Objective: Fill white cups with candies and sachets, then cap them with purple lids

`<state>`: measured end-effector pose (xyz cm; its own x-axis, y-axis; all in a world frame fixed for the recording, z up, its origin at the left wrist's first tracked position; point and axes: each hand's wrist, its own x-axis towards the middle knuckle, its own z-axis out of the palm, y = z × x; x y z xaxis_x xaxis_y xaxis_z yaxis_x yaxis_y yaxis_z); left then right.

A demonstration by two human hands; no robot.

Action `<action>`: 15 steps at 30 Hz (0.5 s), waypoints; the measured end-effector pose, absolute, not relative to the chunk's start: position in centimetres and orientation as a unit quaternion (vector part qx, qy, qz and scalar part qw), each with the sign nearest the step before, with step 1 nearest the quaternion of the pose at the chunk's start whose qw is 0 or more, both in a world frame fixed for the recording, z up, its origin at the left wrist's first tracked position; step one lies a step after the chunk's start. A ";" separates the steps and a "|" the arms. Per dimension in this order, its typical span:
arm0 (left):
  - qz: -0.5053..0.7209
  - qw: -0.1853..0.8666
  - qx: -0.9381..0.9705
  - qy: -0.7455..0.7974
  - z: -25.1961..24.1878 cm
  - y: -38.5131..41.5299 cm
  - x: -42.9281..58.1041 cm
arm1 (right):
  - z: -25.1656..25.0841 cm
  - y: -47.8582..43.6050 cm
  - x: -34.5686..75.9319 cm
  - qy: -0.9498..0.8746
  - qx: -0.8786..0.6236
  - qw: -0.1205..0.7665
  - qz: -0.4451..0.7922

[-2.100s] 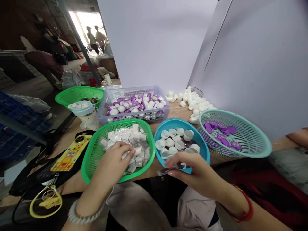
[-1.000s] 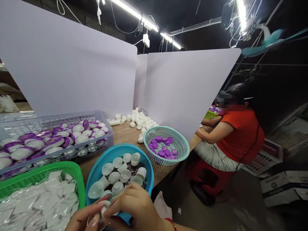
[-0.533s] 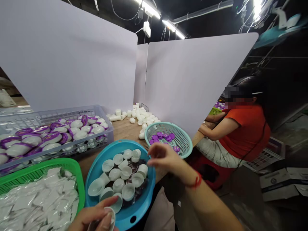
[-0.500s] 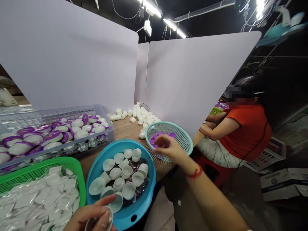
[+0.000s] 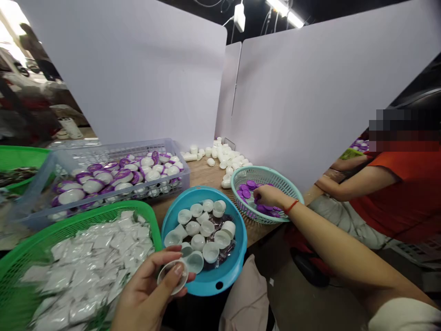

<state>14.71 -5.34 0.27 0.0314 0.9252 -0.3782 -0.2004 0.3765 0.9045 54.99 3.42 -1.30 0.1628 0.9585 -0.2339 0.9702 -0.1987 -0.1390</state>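
- Since half a second ago, the right hand (image 5: 270, 196) has dropped from above the pale teal basket (image 5: 287, 185) to the purple discs (image 5: 244, 193) inside it, and the view has swung left.
- Its fingers are curled and their tips touch the discs; whether one is gripped cannot be told.
- The left hand (image 5: 151, 280) grips a small cup (image 5: 174, 278) between thumb and fingers, mouth up, thumb over the rim, beside the near left edge of the blue basin (image 5: 237, 271); the cup's contents are unclear.
- Inside the basin, white cups (image 5: 198, 242) lie at various angles over dark packets (image 5: 225, 253).
- To its left, a green basket (image 5: 151, 216) holds clear-wrapped white packets (image 5: 93, 262).
- Behind that stands a lavender crate (image 5: 186, 177) of white-and-purple capsules (image 5: 124, 177).
- On the wooden tabletop (image 5: 203, 175), loose white pieces (image 5: 230, 158) are heaped near the pale panels (image 5: 155, 69).
- At right sits a person in an orange-red top (image 5: 406, 184), partly behind a panel.
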 end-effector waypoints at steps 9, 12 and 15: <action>0.449 0.726 0.243 0.461 1.5 -4.8 16.4 | 2.8 -6.3 40.2 0.834 0.332 -0.401 -0.183; 0.455 0.748 0.236 0.422 1.6 -5.0 17.0 | 2.2 -8.9 34.8 0.823 0.296 -0.469 -0.123; 0.454 0.762 0.226 0.402 1.9 -5.6 17.3 | 1.0 -9.1 32.4 0.756 0.365 -0.537 -0.078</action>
<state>17.28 -5.59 1.85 0.2639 0.8738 -0.4084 -0.5103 0.4858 0.7096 32.37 -9.14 1.00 -0.1568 0.6360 0.7556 0.4674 0.7218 -0.5105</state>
